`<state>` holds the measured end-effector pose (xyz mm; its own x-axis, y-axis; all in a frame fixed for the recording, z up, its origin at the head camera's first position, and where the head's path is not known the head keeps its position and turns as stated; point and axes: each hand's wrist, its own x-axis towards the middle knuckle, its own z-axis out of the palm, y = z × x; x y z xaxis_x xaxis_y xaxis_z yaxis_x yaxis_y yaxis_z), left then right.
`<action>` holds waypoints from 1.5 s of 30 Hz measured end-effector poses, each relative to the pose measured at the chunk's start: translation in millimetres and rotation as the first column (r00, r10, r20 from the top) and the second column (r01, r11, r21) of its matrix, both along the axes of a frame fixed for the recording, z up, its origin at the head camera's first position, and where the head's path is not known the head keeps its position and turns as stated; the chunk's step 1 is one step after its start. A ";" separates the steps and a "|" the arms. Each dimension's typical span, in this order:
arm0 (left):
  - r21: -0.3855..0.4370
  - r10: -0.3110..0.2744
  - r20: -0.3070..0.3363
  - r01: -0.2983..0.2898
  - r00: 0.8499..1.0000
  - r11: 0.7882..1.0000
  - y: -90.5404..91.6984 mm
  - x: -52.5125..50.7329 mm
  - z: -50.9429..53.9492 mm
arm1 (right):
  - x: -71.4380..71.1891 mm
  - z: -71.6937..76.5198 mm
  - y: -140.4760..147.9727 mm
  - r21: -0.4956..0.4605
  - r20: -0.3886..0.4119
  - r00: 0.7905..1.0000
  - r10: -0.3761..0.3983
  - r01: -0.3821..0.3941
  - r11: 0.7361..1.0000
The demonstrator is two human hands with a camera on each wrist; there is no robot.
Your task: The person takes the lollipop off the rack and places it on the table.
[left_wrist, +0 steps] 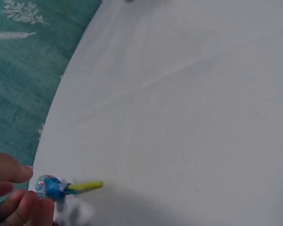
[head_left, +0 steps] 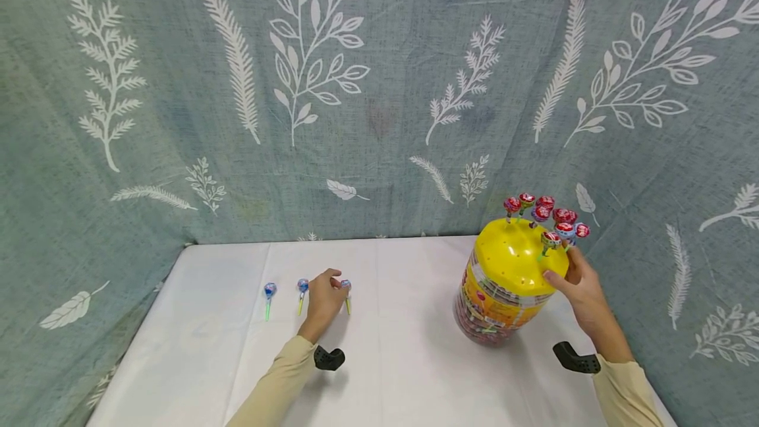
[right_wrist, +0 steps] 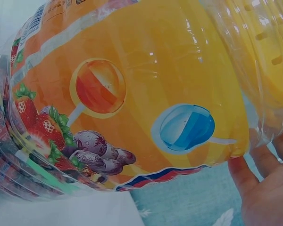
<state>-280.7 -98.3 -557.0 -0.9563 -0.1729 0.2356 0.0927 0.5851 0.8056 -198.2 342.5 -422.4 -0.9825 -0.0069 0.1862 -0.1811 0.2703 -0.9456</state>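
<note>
My left hand [head_left: 325,296] is at a lollipop [head_left: 346,286] with a blue wrapper and yellow stick, lying on the white table. In the left wrist view its fingertips are spread around the wrapped head of that lollipop [left_wrist: 51,187]; no firm pinch shows. My right hand [head_left: 584,288] holds the upper rim of a large clear jar [head_left: 497,302], thumb on the yellow lid [head_left: 510,256] and fingers at the far side. Several lollipops [head_left: 541,212] stand upright in the lid's holes. The right wrist view shows the jar's orange label [right_wrist: 146,94] and fingers at its neck.
Left of my left hand lie two more blue-wrapped lollipops, one with a green stick [head_left: 269,291] and one with a yellow stick [head_left: 302,286]. More wrapped candy fills the jar's bottom. Grey-green leaf-print cloth [head_left: 379,117] hangs behind and beside the table [head_left: 409,374].
</note>
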 end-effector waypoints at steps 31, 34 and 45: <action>0.318 -0.176 0.036 0.155 0.984 0.935 43.7 11.8 84.5 | 1.5 -0.5 -0.1 -0.030 -0.044 0.999 0.032 -0.033 0.999; 0.356 -0.227 0.006 0.210 0.974 0.911 52.9 15.8 95.5 | 1.3 -1.3 0.1 -0.031 -0.036 0.999 0.028 -0.029 0.999; 0.409 -0.444 -0.119 0.452 0.888 0.793 80.9 44.1 150.3 | -1.3 -4.1 2.2 -0.023 -0.039 0.999 0.022 -0.023 0.999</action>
